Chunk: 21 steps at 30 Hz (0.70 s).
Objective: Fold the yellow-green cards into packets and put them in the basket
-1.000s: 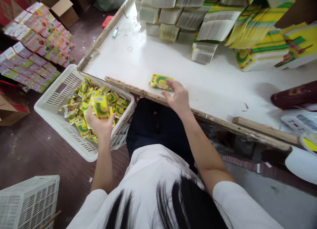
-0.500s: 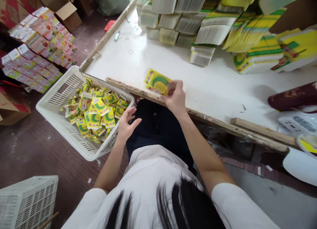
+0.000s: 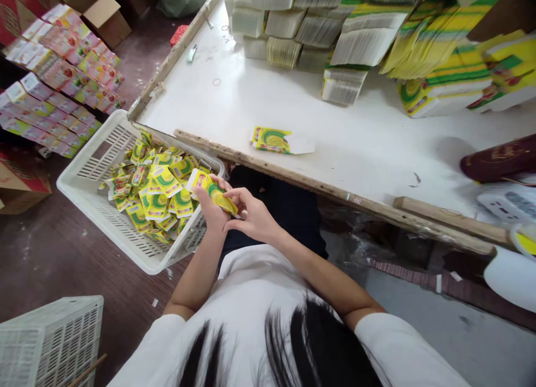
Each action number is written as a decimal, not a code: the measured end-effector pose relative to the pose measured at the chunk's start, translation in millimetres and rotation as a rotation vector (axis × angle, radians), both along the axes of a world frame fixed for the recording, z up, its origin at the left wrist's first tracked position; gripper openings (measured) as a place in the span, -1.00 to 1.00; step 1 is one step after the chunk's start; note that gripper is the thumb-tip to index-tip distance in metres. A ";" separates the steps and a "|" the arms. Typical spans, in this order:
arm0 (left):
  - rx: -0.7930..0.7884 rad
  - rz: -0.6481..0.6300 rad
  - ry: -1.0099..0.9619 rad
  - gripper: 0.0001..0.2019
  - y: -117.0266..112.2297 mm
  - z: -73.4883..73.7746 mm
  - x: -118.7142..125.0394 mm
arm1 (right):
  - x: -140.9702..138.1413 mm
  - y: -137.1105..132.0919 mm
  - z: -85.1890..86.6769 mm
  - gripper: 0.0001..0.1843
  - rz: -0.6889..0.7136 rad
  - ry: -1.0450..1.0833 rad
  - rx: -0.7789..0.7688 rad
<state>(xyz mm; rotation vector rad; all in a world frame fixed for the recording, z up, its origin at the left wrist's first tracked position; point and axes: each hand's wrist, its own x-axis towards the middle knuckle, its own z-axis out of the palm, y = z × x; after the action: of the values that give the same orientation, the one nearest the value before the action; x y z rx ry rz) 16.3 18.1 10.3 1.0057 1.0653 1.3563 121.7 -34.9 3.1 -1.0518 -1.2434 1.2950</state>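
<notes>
Between my hands, above my lap, is a small yellow-and-green printed carton, tilted, its white end toward the upper left. My left hand wraps round it with the thumb along its near side. The fingers of my right hand pinch its lower right end, where fingertips partly hide it. Another such carton lies flattened on the white table, its white flap pointing right. Left of my hands, a white plastic basket holds many yellow cartons.
Stacks of flat carton blanks stand along the table's far side. At the right lie a dark red tumbler and a white power strip. Wooden strips edge the table. Pink boxes and another white crate are at the left.
My right hand has come down and left from the table to meet my left hand, and both now hold a carton. One carton now lies on the table.
</notes>
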 end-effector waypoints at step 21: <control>0.363 -0.597 0.956 -0.33 -17.5 18.6 -44.7 | 42.6 -4.8 0.8 -0.74 -0.178 -0.740 0.529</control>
<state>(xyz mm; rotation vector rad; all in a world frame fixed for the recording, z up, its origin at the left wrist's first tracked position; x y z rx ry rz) -28.3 0.6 28.9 2.1582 1.0416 0.5406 164.3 -39.7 3.9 -1.2414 -1.8527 0.3744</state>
